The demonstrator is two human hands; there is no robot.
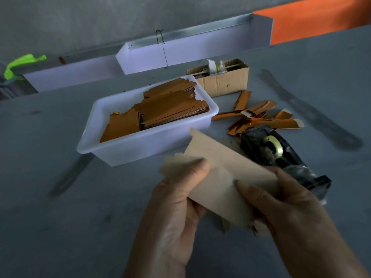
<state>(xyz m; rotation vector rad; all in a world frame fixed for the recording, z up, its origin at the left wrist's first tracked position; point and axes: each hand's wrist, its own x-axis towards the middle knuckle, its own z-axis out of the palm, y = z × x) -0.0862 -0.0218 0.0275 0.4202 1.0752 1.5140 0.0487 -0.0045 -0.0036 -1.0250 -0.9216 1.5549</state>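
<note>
The left hand (176,199) grips the near left part of a flat tan card (218,177), thumb laid across its face and fingers curled behind it. The right hand (281,201) pinches the card's near right edge, thumb on top. The card is held tilted above the tabletop (60,227), its far corner reaching up in front of the white tub (124,149).

Just right of the card, partly hidden behind it and the right hand, stands a black tape dispenser (281,155) with a pale roll. Beyond it, loose orange strips (259,117) lie scattered. The white tub, left of the strips, holds stacked orange card blanks (164,111). Behind the tub sits an open cardboard box (222,81).

The tabletop is grey with dark smudges. Along its far edge run white trays (180,53) against a grey wall, with an orange panel (321,21) at far right.
</note>
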